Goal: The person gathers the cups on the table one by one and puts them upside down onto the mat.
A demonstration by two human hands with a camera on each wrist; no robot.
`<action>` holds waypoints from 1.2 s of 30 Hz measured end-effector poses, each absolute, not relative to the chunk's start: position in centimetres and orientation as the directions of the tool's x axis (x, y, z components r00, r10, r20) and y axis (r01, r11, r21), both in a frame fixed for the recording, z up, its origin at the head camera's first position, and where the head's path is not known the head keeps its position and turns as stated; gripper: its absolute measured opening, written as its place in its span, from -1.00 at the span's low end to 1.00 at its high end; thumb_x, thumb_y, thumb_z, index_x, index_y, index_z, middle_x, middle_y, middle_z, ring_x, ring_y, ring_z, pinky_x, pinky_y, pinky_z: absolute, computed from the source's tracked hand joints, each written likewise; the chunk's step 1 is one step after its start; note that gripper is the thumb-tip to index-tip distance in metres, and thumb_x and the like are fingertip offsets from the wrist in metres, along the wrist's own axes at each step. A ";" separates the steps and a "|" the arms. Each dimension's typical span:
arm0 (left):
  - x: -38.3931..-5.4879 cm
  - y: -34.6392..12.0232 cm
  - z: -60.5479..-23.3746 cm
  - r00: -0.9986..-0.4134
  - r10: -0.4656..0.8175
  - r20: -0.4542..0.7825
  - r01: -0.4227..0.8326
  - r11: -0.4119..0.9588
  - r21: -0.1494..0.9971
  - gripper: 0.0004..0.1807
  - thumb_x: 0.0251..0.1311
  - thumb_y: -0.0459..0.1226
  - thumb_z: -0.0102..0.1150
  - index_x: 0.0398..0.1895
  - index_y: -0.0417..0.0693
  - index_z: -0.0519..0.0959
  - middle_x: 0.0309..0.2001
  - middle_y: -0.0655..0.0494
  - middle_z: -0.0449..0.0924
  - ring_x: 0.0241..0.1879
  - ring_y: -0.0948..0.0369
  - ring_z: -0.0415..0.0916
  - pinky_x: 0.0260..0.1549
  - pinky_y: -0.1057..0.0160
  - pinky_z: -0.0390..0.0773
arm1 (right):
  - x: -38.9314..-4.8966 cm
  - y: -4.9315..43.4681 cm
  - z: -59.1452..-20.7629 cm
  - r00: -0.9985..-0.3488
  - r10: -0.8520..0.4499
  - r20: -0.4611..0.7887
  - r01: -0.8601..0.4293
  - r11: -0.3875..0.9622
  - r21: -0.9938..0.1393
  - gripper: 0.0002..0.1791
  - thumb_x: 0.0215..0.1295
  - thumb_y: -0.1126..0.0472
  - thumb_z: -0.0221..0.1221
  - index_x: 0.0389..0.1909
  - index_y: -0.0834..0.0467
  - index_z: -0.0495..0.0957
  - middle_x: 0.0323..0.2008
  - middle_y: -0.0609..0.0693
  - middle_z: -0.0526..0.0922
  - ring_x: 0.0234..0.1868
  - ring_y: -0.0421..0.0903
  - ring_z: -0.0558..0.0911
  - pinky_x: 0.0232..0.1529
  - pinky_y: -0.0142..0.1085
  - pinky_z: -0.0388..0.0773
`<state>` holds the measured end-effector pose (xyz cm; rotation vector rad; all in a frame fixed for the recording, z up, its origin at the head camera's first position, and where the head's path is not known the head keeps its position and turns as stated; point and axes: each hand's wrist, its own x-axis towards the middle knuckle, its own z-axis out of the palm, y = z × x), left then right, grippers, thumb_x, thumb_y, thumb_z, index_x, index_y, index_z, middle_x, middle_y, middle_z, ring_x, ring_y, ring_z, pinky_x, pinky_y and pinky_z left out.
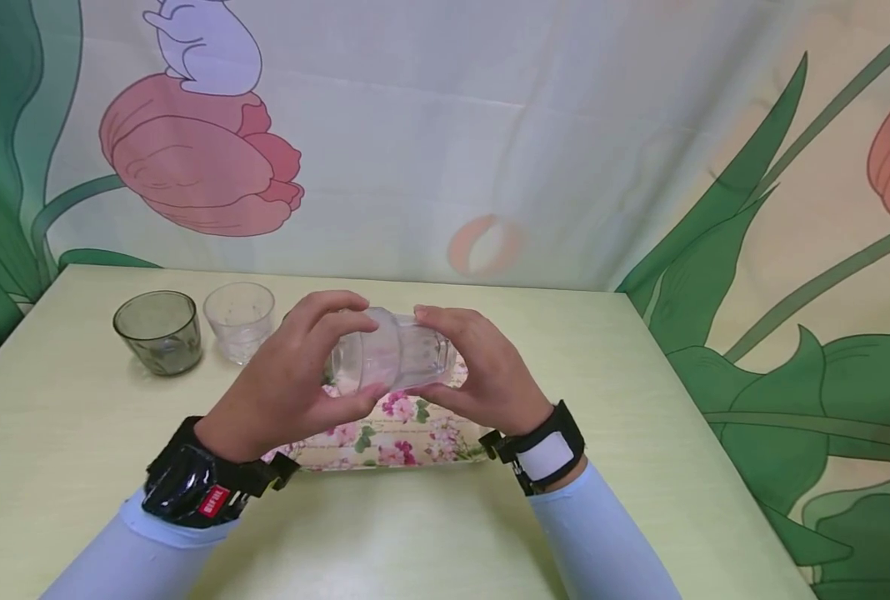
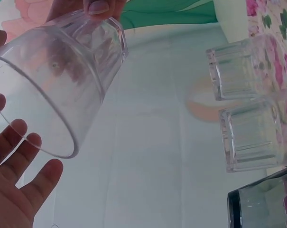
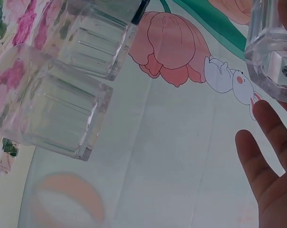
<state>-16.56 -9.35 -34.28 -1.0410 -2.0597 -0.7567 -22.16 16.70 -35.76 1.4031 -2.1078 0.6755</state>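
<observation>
Above the table my left hand (image 1: 287, 375) and right hand (image 1: 486, 367) hold one clear tumbler (image 1: 381, 354) on its side. The left fingers and thumb curve round its wide, open end, which faces left. My right fingers and thumb grip the narrower, faceted base. In the left wrist view the tumbler (image 2: 62, 71) appears large, its mouth toward the left fingers. Below lies a flower-patterned tray (image 1: 407, 454). Clear tumblers (image 2: 252, 135) stand upside down on it in the wrist views, beside a dark one (image 2: 262, 202); my hands mostly hide them in the head view.
Left of the tray, a smoky grey glass (image 1: 160, 333) and a clear glass (image 1: 239, 321) stand upright on the pale table (image 1: 385, 542). A printed cloth (image 1: 415, 150) with tulips and a white rabbit hangs behind the table's far edge.
</observation>
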 end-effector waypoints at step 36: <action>-17.0 -12.5 -34.4 -0.573 0.377 0.728 0.754 0.591 0.288 -0.40 0.15 -0.06 0.29 0.19 -0.21 0.47 0.26 -0.11 0.42 0.27 -0.01 0.37 0.24 0.20 0.43 | -22.4 17.7 -35.2 -0.320 -0.611 0.724 -0.922 0.375 -0.092 -0.11 0.00 0.00 0.51 0.35 0.20 0.37 0.15 0.15 0.55 0.17 0.06 0.52 0.21 -0.13 0.51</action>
